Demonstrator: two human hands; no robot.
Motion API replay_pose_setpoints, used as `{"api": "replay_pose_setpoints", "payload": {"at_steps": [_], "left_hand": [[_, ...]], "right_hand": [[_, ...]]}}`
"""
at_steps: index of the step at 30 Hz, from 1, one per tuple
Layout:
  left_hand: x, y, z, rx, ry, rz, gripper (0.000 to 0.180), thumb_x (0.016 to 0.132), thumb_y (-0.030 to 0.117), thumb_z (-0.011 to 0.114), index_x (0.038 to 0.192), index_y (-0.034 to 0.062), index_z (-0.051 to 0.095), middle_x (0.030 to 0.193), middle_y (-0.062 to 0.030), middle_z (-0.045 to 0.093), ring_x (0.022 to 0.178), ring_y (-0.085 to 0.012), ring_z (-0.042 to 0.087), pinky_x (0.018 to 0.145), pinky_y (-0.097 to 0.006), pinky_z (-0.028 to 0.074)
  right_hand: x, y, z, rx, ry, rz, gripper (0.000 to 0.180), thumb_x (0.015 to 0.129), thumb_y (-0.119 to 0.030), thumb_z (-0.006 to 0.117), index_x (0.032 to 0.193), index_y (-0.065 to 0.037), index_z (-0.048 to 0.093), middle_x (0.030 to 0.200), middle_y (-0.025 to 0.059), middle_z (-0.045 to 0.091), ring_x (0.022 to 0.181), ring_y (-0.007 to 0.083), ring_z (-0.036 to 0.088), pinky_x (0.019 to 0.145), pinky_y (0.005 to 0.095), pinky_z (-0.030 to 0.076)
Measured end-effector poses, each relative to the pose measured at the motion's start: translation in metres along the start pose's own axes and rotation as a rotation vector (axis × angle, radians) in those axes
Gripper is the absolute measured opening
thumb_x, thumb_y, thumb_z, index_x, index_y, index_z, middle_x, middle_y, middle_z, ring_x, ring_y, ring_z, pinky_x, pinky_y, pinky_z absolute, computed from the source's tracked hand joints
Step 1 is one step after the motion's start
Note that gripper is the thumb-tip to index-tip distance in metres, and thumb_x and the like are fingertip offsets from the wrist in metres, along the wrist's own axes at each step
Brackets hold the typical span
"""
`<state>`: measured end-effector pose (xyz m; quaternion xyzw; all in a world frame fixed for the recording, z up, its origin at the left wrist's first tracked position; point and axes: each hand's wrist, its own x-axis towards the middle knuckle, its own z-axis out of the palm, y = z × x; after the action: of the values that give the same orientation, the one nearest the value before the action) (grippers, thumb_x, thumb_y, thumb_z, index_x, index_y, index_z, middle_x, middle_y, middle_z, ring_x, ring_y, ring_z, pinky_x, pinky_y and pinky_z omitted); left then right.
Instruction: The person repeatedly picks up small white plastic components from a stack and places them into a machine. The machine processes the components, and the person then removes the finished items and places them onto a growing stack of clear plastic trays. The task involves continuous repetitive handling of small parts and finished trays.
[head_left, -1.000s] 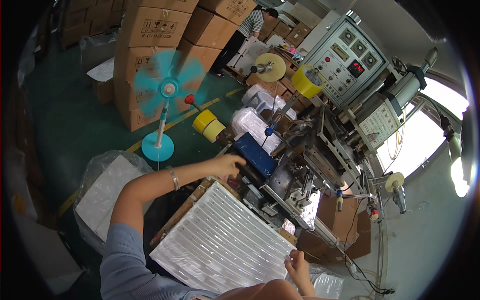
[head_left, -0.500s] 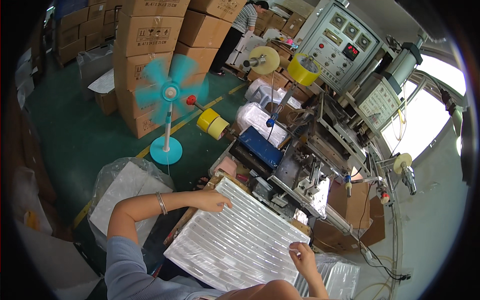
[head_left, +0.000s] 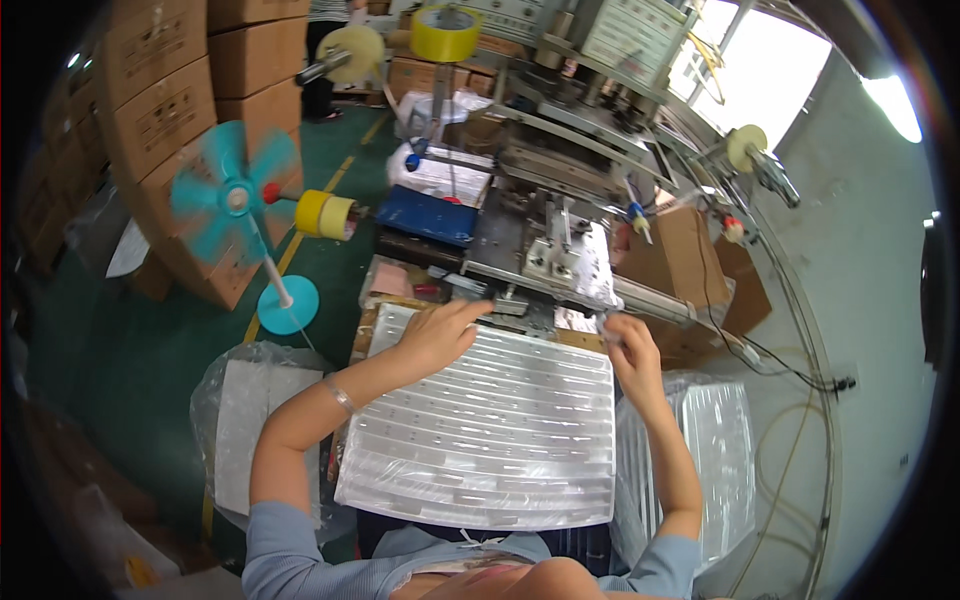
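Observation:
A wide stack of clear plastic strips [head_left: 490, 430] lies in front of me on a wooden board. My left hand [head_left: 440, 335] rests on its far left part, fingers stretched toward the metal machine [head_left: 560, 200] behind it. My right hand [head_left: 632, 350] is at the stack's far right corner, fingers pinched on the edge of a clear strip next to the machine's feed plate [head_left: 590, 265].
A teal standing fan [head_left: 235, 200] spins at the left, with stacked cardboard boxes [head_left: 170, 110] behind it. Yellow tape rolls [head_left: 325, 213] hang on the machine. Bags of clear strips lie at my left [head_left: 250, 420] and right [head_left: 715, 450]. A person [head_left: 325, 50] stands far back.
My view has swung toward the machine. My left hand came back from the blue part onto the stack's far edge, and my right hand rose from the near corner to the far right corner.

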<state>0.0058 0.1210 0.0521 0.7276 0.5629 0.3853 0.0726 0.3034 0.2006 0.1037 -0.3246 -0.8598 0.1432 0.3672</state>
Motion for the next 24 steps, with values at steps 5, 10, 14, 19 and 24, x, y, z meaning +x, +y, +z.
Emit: {"api": "replay_pose_setpoints", "payload": {"at_steps": [5,10,14,19,24], "left_hand": [[0.098,0.044,0.041,0.264,0.215,0.118,0.041,0.082,0.033,0.061,0.120,0.0168,0.055,0.107,-0.0141,0.053,0.081,-0.0305,0.061,0.062,-0.040,0.051],[0.174,0.036,0.068,0.557,0.101,0.054,0.047,0.080,0.049,0.059,0.114,0.0166,0.059,0.101,-0.0157,0.056,0.078,-0.0281,0.063,0.060,-0.038,0.050],[0.186,0.023,0.069,0.563,0.097,0.141,0.034,0.077,0.036,0.065,0.103,0.0130,0.063,0.081,-0.0117,0.060,0.068,-0.0272,0.063,0.057,-0.037,0.049],[0.123,0.031,0.037,0.178,0.371,0.233,0.024,0.076,0.016,0.067,0.098,0.0094,0.062,0.080,-0.0093,0.061,0.069,-0.0253,0.063,0.058,-0.036,0.050],[0.024,0.019,0.017,-0.320,0.006,-0.056,0.026,0.082,0.023,0.066,0.102,0.0067,0.063,0.085,-0.0055,0.064,0.064,-0.0141,0.060,0.059,-0.028,0.047]], "right_hand": [[0.028,0.017,0.001,0.157,0.178,0.173,0.023,0.081,-0.006,0.064,0.103,-0.002,0.060,0.106,0.0092,0.060,0.088,0.0181,0.062,0.067,0.0261,0.053],[0.056,0.028,0.007,0.063,0.266,0.142,0.020,0.081,-0.008,0.066,0.099,-0.002,0.060,0.102,0.0100,0.061,0.084,0.0191,0.063,0.063,0.0277,0.054],[0.080,0.051,0.032,0.016,0.328,0.077,0.020,0.081,-0.009,0.066,0.098,-0.002,0.060,0.097,0.0115,0.061,0.080,0.0204,0.063,0.061,0.0285,0.053],[0.116,0.040,0.068,-0.141,0.416,-0.163,0.020,0.079,-0.012,0.067,0.098,-0.005,0.062,0.091,0.0092,0.063,0.079,0.0231,0.063,0.063,0.0328,0.051],[0.143,0.045,0.093,-0.347,0.376,-0.178,0.011,0.079,-0.013,0.063,0.090,-0.009,0.066,0.088,0.0074,0.065,0.075,0.0297,0.063,0.064,0.0367,0.050]]}}
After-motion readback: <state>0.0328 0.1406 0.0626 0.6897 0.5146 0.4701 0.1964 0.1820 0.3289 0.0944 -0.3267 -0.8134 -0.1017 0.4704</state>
